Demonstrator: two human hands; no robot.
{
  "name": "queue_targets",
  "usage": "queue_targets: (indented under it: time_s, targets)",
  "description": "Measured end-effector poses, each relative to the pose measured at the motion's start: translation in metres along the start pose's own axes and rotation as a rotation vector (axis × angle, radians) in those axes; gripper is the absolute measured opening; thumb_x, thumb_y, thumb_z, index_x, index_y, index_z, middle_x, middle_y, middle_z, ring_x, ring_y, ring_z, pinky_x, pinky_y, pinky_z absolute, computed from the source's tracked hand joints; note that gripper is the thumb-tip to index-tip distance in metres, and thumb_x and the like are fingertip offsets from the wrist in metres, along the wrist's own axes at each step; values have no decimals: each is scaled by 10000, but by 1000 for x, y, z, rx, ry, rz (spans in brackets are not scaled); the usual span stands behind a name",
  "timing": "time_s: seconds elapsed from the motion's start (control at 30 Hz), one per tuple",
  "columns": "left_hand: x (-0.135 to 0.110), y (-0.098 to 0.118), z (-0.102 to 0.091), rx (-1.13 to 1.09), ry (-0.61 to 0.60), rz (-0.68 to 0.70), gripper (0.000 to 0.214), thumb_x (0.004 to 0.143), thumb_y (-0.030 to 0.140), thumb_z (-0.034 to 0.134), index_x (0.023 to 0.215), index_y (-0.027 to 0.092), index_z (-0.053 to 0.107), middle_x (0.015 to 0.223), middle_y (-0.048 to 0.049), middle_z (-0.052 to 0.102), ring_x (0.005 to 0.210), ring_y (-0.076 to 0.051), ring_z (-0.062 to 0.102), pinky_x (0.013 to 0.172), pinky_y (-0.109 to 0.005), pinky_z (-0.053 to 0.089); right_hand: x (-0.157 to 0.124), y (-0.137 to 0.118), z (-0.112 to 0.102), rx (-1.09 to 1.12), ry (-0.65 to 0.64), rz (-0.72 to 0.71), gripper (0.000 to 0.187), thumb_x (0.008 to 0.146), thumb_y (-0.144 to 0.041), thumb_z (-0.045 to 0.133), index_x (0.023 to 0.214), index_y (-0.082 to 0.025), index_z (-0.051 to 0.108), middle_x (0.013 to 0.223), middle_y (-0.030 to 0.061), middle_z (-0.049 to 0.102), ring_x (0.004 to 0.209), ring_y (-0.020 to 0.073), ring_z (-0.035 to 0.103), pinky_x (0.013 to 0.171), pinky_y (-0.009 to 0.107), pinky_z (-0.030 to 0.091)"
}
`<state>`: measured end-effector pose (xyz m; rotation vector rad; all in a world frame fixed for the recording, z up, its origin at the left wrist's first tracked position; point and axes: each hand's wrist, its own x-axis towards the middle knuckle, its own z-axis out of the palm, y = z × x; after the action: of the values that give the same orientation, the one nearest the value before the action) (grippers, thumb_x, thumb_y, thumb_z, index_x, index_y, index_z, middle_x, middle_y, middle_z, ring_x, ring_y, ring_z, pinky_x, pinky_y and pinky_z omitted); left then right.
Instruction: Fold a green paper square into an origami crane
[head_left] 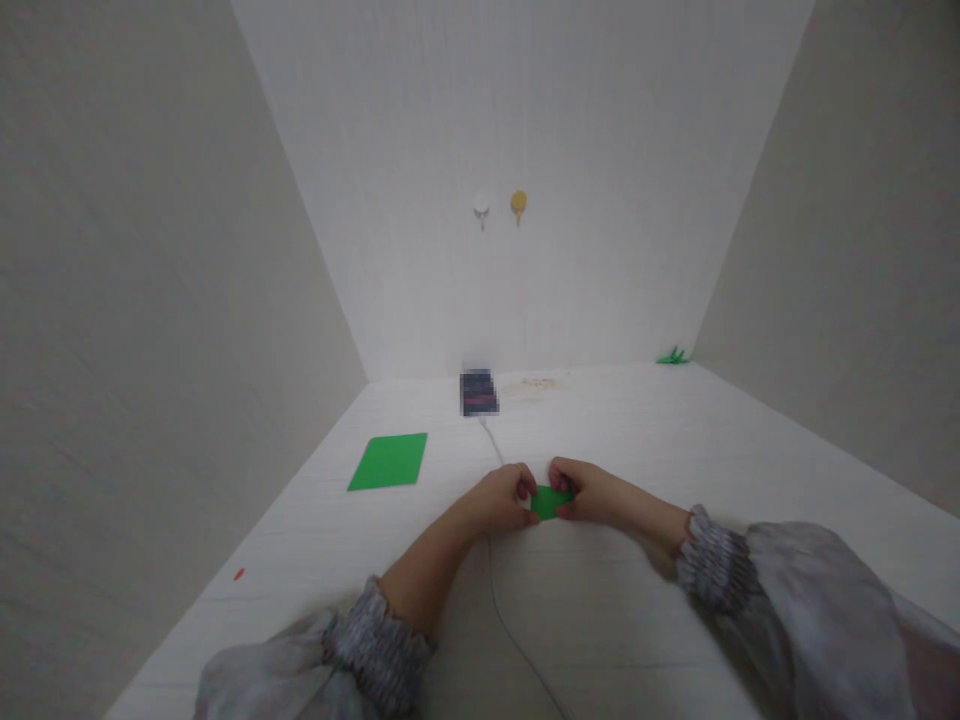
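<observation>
My left hand (504, 497) and my right hand (583, 491) meet over the white table (675, 450), both pinching a small folded piece of green paper (550, 502) between their fingertips. The paper lies low, at or just above the tabletop. Grey gathered sleeves cover both forearms. A flat green sheet of paper (388, 461) lies to the left of my hands, apart from them.
A dark blurred device (478, 392) stands at the back with a white cable (501, 600) running toward me under my hands. A small green paper figure (673, 356) sits in the far right corner. Two hooks (500, 207) hang on the back wall. A red speck (238, 574) lies left.
</observation>
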<state>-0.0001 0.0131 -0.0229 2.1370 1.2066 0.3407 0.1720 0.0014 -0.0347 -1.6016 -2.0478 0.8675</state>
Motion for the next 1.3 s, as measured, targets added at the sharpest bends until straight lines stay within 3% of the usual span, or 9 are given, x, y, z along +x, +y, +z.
queue_targets:
  time_s: [0.33, 0.43, 0.57, 0.73, 0.87, 0.97, 1.07, 1.13, 1.3]
  targets:
    - [-1, -7, -4, -35, -16, -21, 308, 533, 186, 635, 826, 167, 543, 743, 8, 523, 603, -106, 459, 523, -205, 340, -2, 5, -6, 225, -147, -94, 243, 579, -12, 539, 776, -154, 521, 566, -69, 404, 526, 78, 390, 468, 183, 294]
    - [3, -7, -3, -73, -27, -35, 333, 521, 183, 652, 833, 166, 538, 732, 13, 520, 603, -106, 461, 525, -207, 342, -2, 10, -4, 172, -6, -138, 183, 689, -166, 540, 871, -151, 553, 625, -28, 468, 540, 97, 424, 484, 204, 317]
    - [8, -1, -3, -122, -41, -52, 365, 496, 173, 678, 830, 163, 530, 694, 26, 505, 589, -100, 458, 522, -207, 344, -3, 4, -2, -104, 103, -299, 287, 640, -226, 621, 921, -173, 591, 896, 56, 546, 764, 164, 510, 640, 256, 369]
    - [7, -1, -1, -198, -20, -58, 387, 492, 158, 680, 841, 159, 512, 697, 32, 502, 549, -77, 444, 474, -183, 331, -4, -6, -5, -268, 66, -77, 324, 597, -264, 650, 894, -150, 586, 767, 51, 584, 711, 193, 520, 627, 286, 351]
    - [5, -8, 2, -302, 33, -5, 316, 556, 179, 643, 845, 151, 519, 701, 22, 520, 503, -63, 455, 441, -173, 331, -3, -1, -8, -106, 27, -27, 182, 570, -269, 661, 686, -149, 587, 617, 11, 549, 601, 151, 485, 539, 243, 321]
    - [5, -10, 4, -452, 87, 34, 261, 671, 297, 568, 875, 139, 531, 649, 13, 541, 457, -63, 472, 443, -186, 360, -3, 1, -8, 62, 25, -66, 198, 692, -333, 552, 637, -143, 553, 550, -14, 508, 522, 109, 455, 493, 223, 323]
    - [7, -5, 6, -561, 186, 134, 265, 636, 318, 621, 823, 137, 571, 680, -8, 572, 569, -83, 514, 529, -196, 406, -4, -3, -6, 608, 103, -91, 274, 712, -410, 547, 695, -138, 520, 584, -11, 515, 513, 98, 459, 495, 224, 344]
    - [8, 0, 7, -728, 163, 142, 240, 658, 326, 600, 791, 128, 577, 691, -17, 589, 606, -94, 535, 572, -213, 431, -6, -9, -3, 777, 108, -91, 296, 685, -428, 583, 711, -140, 522, 613, 0, 534, 533, 105, 476, 515, 231, 364]
    - [8, 11, 5, -1011, 275, 60, 207, 639, 280, 625, 754, 111, 591, 679, -12, 615, 623, -93, 561, 658, -240, 453, -11, -19, 2, 781, 155, -150, 273, 684, -411, 585, 733, -146, 545, 640, 2, 544, 585, 120, 496, 551, 237, 390]
